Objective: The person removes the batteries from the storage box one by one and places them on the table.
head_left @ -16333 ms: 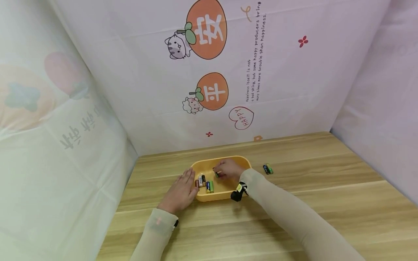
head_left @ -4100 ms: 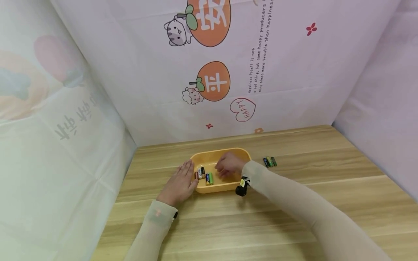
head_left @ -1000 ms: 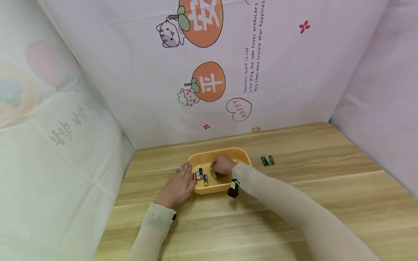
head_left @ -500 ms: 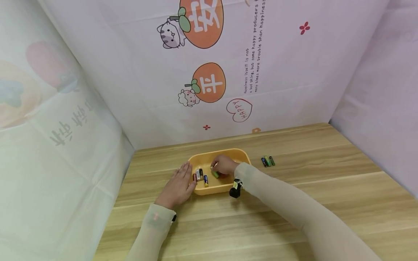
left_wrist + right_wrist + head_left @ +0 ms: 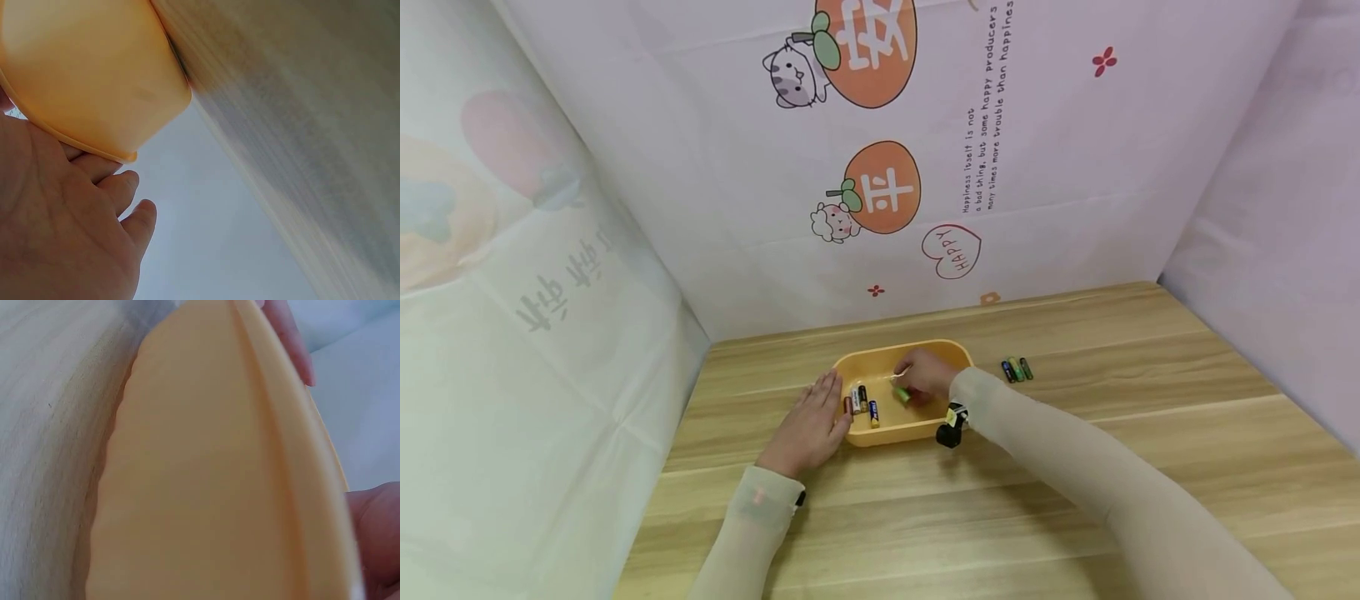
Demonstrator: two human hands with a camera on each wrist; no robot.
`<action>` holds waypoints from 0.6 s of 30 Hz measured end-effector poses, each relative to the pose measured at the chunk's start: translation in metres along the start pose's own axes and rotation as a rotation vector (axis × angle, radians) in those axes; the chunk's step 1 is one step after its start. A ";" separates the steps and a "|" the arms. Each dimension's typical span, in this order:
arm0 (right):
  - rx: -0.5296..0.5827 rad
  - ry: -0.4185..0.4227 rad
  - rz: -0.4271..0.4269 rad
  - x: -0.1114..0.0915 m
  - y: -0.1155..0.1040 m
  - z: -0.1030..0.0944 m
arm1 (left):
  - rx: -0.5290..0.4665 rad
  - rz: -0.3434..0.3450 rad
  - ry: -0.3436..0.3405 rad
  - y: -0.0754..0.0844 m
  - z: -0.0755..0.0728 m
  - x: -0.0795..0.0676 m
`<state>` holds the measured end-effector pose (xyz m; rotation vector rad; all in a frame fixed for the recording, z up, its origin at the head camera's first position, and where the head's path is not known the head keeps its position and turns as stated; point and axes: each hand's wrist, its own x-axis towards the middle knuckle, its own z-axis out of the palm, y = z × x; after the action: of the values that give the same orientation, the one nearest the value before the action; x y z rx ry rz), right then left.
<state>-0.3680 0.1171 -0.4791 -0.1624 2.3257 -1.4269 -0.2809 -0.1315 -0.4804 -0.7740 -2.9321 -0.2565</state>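
A yellow plastic tub point(image 5: 895, 433) sits on the table. My left hand point(image 5: 805, 429) rests against its left rim with straight fingers; the left wrist view shows the palm point(image 5: 56, 206) and fingers at that rim. Inside the tub, my right hand point(image 5: 927, 375) pinches a green battery point(image 5: 903, 395), tilted above or on the tub's floor; I cannot tell which. Left of it lies a blue-and-gold battery point(image 5: 873, 414). Beyond that, a white battery point(image 5: 855, 400), a black one point(image 5: 862, 398) and a reddish one point(image 5: 847, 406) lie side by side. The tub wall point(image 5: 181, 456) hides most of the right wrist view.
On the table right of the tub lie a blue-black battery point(image 5: 1008, 371), a yellow-green one point(image 5: 1017, 369) and a dark green one point(image 5: 1026, 368) in a row. Printed white cloth point(image 5: 737, 208) hangs behind and at both sides of the wooden table point(image 5: 880, 517).
The green battery, earlier beside the blue-and-gold one, was picked up and has shifted right in my right hand. A dark green battery joined the row outside. My left hand stays put.
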 end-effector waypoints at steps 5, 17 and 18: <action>0.057 -0.004 0.016 -0.004 -0.003 -0.005 | 0.006 -0.003 -0.010 0.000 0.000 0.000; -0.011 -0.024 0.014 -0.025 -0.015 -0.017 | -0.002 0.010 0.009 -0.002 0.002 0.000; -0.007 -0.026 0.013 -0.024 -0.014 -0.018 | -0.001 0.008 0.006 -0.002 0.002 0.000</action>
<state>-0.3544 0.1330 -0.4530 -0.1660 2.3067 -1.4023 -0.2817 -0.1331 -0.4822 -0.7834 -2.9231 -0.2592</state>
